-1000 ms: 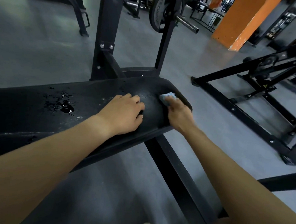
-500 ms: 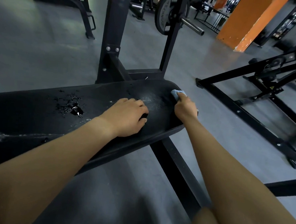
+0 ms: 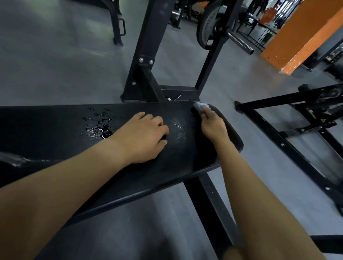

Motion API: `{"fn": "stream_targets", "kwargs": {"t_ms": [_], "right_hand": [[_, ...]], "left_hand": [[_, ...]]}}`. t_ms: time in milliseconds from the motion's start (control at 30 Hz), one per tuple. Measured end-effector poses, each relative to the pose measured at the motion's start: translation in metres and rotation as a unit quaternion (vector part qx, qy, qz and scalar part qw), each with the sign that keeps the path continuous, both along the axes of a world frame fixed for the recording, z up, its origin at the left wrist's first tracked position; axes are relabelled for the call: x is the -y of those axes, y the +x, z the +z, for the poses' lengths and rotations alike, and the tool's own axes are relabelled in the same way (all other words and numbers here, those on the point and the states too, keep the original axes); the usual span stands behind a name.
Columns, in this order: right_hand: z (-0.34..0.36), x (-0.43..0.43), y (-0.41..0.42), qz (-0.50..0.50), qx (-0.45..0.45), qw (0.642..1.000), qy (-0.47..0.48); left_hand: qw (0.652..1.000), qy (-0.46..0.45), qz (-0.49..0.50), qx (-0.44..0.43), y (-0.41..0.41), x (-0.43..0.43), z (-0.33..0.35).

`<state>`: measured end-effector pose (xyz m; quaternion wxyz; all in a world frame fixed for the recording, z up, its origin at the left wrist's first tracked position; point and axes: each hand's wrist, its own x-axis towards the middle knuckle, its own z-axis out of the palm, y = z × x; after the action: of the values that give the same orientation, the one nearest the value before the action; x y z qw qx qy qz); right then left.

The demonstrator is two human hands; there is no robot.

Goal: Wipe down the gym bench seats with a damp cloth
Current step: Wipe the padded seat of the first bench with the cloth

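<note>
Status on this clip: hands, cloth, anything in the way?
Right hand grips cloth at far corner of bench seat. Left hand rests on seat, empty. Water droplets unwiped beside left hand; nothing blocking.

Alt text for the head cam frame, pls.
A person's right hand holds a pale cloth against the far corner of a black gym bench seat, while the left hand rests on the seat beside water droplets.
</note>
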<state>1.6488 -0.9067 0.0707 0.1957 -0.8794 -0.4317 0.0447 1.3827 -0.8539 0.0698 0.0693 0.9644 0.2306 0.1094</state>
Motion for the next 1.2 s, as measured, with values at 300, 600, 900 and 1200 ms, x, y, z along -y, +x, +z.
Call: {"fn": "stream_targets", "kwargs": {"t_ms": [300, 600, 900, 1200], "right_hand": [[0.0, -0.016, -0.005, -0.048, 0.012, 0.999, 0.013], [0.007, -0.015, -0.069, 0.2, -0.067, 0.977, 0.025], [-0.004, -0.018, -0.043, 0.077, 0.028, 0.997, 0.009], [0.005, 0.002, -0.112, 0.269, 0.0, 0.963, -0.019]], "left_hand": [[1.0, -0.005, -0.005, 0.004, -0.001, -0.004, -0.002], [1.0, 0.013, 0.002, 0.004, 0.008, -0.007, 0.001], [0.999, -0.011, -0.003, -0.052, -0.012, -0.002, 0.004], [0.999, 0.027, 0.016, -0.023, -0.031, -0.007, 0.008]]}}
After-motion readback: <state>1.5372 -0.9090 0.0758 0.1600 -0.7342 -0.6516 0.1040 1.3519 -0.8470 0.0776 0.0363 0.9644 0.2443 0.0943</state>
